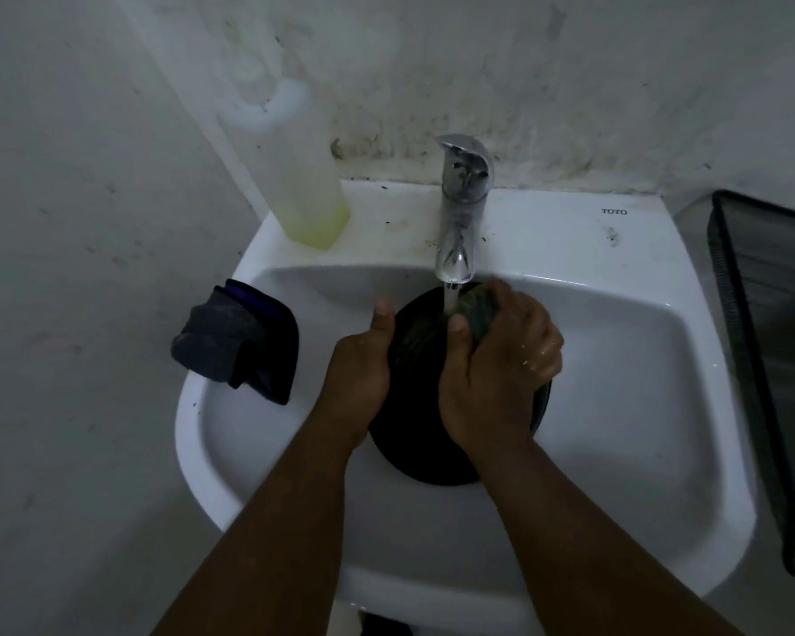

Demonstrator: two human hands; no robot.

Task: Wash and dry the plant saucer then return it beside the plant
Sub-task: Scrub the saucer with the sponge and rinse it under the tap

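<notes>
forearms lead to sink. left hand fingers curl around black saucer rim, tilting it under tap stream; right hand fingers clamp scrub pad against saucer face for scrubbing. drying cloth waits left of fingers.

Left arm: I see my bare forearm come in from the bottom edge and slant up toward the middle of the view.
Left hand: I have the palm turned inward and the fingers wrapped out of sight around the left rim of the saucer; the thumb lies straight up along that rim.
Right arm: my bare forearm rises from the lower right, angled inward, so the two arms form a narrow V.
Right hand: my fingers curl over the scrub pad, thumb pinching its near side; the knuckles are wet, with droplets on the back of the hand.
</notes>
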